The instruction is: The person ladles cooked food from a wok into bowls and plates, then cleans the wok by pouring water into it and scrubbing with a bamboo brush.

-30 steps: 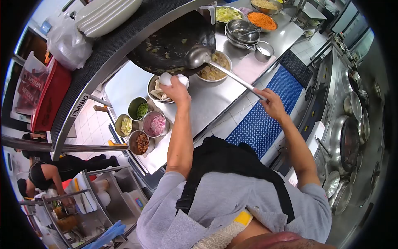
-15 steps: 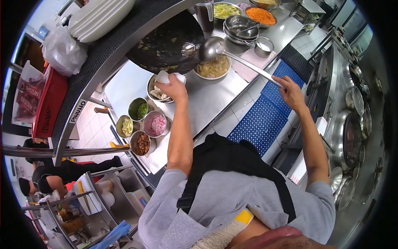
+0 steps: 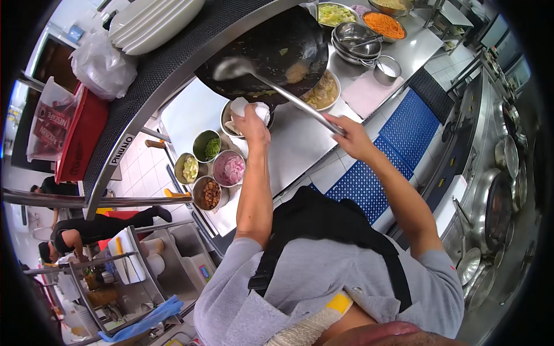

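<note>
My left hand (image 3: pixel 252 124) is closed round a folded white cloth (image 3: pixel 259 111) at the near rim of a black wok (image 3: pixel 271 46), holding it tilted. Some bits of food cling inside the wok. My right hand (image 3: pixel 353 137) grips the end of a long metal ladle (image 3: pixel 277 87), whose head lies inside the wok at the left. Partly under the wok's right edge stands a bowl of cooked food in broth (image 3: pixel 324 92). Below the cloth, a metal bowl (image 3: pixel 225 118) with pale pieces is partly hidden by my left hand.
Small metal pots hold chopped greens (image 3: pixel 212 149), pink onion pieces (image 3: pixel 234 170), pale chunks (image 3: pixel 190 169) and brown cubes (image 3: pixel 211 194). Shredded carrots (image 3: pixel 385 26) and stacked metal bowls (image 3: pixel 355 40) stand further back. A shelf edge (image 3: pixel 167 75) with plates (image 3: pixel 153 23) overhangs at left. Another person (image 3: pixel 86 230) bends at far left.
My right hand has moved left and down, bringing the ladle's head from above the food bowl into the wok. The wok has shifted right, now covering part of that bowl.
</note>
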A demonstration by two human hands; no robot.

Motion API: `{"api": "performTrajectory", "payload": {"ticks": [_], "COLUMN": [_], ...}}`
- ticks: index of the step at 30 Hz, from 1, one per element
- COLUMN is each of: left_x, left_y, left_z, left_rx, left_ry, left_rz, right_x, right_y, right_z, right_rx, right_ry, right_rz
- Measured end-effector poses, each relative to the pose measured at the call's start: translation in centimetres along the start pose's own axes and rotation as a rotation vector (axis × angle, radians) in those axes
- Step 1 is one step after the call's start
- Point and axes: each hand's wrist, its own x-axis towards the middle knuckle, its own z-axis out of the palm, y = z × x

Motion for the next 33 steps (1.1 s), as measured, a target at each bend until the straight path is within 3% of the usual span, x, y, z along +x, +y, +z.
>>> {"api": "performTrajectory", "payload": {"ticks": [3, 4, 6, 8, 12, 15, 19, 24, 30, 33], "left_x": [0.7, 0.7, 0.5, 0.0, -1.8, -2.1, -1.2, -1.1, -2.7, -3.3], "left_y": [0.4, 0.6, 1.1, 1.0, 1.3, 1.5, 1.4, 1.1, 0.9, 1.3], "left_z": [0.1, 0.1, 0.6, 1.0, 2.1, 2.1, 2.4, 2.6, 2.4, 2.9], "left_rx": [-0.037, -0.043, -0.054, -0.062, -0.05, -0.044, -0.086, 0.023, 0.01, 0.0], "left_ry": [-0.02, -0.022, -0.028, -0.015, -0.007, 0.001, 0.027, 0.076, 0.092, 0.125], "left_rz": [-0.031, -0.023, -0.006, 0.013, 0.002, -0.007, -0.012, 0.065, 0.041, 0.014], "right_x": [-4.6, -5.4, -5.7, -3.3, 4.8, 4.2, -4.1, -7.3, 1.0, -0.3], "right_y": [1.5, 2.8, 1.3, -1.4, -2.8, -1.3, 2.2, 0.0, 0.3, 1.3], "right_z": [-5.7, -7.8, -11.6, -11.8, -5.2, -2.4, -7.0, -14.6, -6.6, -3.8], "right_rx": [-0.158, -0.233, -0.437, -0.47, -0.218, -0.12, -0.159, -0.56, -0.367, -0.356], "right_ry": [-0.017, 0.035, 0.048, 0.073, 0.117, 0.127, 0.078, 0.109, 0.213, 0.239], "right_rz": [0.102, 0.023, 0.061, 0.11, -0.054, -0.094, 0.062, 0.144, 0.05, 0.098]}}
